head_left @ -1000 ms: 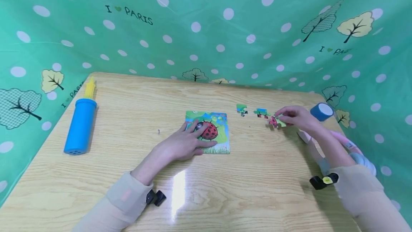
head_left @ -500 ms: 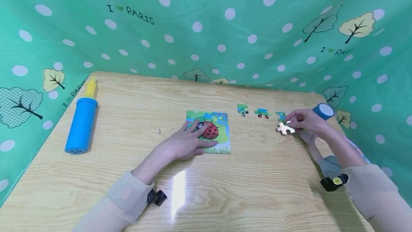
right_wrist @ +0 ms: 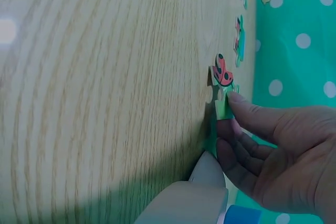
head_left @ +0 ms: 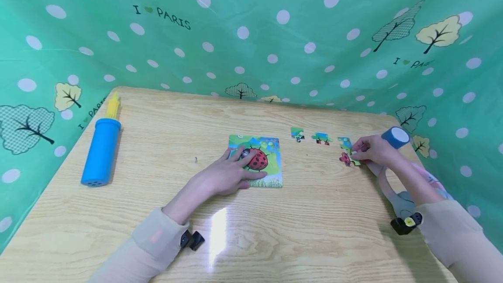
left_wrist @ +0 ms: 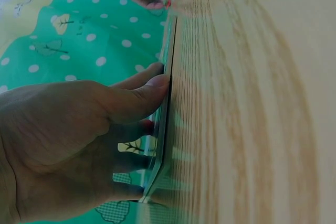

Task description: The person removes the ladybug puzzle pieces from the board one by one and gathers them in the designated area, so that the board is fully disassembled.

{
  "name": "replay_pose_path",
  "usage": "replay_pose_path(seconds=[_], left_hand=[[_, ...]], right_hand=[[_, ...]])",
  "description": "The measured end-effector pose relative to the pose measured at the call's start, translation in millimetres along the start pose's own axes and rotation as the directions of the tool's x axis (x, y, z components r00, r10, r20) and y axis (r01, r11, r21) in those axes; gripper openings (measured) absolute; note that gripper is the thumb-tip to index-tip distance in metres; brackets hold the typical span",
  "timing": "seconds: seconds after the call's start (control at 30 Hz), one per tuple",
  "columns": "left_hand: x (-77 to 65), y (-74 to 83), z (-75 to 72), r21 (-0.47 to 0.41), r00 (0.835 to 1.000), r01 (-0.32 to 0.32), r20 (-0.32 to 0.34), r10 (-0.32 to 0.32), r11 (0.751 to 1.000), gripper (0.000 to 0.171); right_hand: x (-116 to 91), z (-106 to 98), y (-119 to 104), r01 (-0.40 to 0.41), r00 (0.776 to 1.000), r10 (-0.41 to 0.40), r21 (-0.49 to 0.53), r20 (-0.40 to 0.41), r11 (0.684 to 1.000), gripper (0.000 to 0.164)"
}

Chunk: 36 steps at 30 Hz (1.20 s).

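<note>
My left hand rests with fingers spread on a square ladybug picture board lying on the table; the left wrist view shows thumb and fingertips at the board's edge. At the right, my right hand pinches a red and green jigsaw piece between thumb and fingers. In the right wrist view this jigsaw piece is tilted close over the wood, its black-spotted red part facing up. Several more jigsaw pieces lie in a row behind: one at left, a middle one, and one beside my right fingertips.
A blue hand pump with a yellow nozzle lies at the left. Behind my right hand is a blue cylinder with a white end. A grey and pink curved object lies under my right forearm. Green dotted cloth hangs behind the table.
My right hand has moved right and slightly nearer with the jigsaw piece, which flashed pale half a second ago and shows its picture now. My left hand has stayed on the board.
</note>
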<state>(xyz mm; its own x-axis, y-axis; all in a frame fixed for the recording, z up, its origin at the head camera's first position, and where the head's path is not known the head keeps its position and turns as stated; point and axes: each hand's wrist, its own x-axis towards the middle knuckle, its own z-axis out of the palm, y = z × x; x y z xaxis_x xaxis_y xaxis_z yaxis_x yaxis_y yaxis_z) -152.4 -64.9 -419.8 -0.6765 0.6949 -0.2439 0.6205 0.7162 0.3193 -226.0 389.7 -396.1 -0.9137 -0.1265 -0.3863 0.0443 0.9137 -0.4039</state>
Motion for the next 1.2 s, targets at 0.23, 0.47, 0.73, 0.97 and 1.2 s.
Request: replay_pose_path(seconds=[0.23, 0.47, 0.73, 0.97, 1.2], left_hand=[[1.5, -0.4, 0.6, -0.001, 1.0, 0.002, 0.004, -0.002, 1.0, 0.049], [3.1, -0.9, 1.4, -0.006, 1.0, 0.012, 0.009, -0.012, 1.0, 0.049], [3.4, -0.9, 1.0, -0.006, 1.0, 0.014, 0.015, -0.014, 1.0, 0.049], [3.1, -0.6, 0.3, -0.005, 1.0, 0.014, 0.017, -0.013, 1.0, 0.049], [2.7, -0.6, -0.2, -0.007, 1.0, 0.014, 0.015, -0.014, 1.0, 0.049]], right_hand=[[0, 0, -4, 0.001, 1.0, -0.001, -0.032, -0.003, 0.999, 0.028], [1, 0, -5, -0.025, 1.0, 0.024, -0.079, -0.007, 0.997, 0.027], [3, 2, -3, -0.019, 0.999, 0.016, -0.099, -0.028, 0.995, 0.023], [3, 3, -3, -0.005, 0.998, -0.002, -0.121, -0.062, 0.993, 0.022], [0, -3, -28, -0.039, 0.995, 0.034, -0.047, -0.093, 0.998, 0.022]])
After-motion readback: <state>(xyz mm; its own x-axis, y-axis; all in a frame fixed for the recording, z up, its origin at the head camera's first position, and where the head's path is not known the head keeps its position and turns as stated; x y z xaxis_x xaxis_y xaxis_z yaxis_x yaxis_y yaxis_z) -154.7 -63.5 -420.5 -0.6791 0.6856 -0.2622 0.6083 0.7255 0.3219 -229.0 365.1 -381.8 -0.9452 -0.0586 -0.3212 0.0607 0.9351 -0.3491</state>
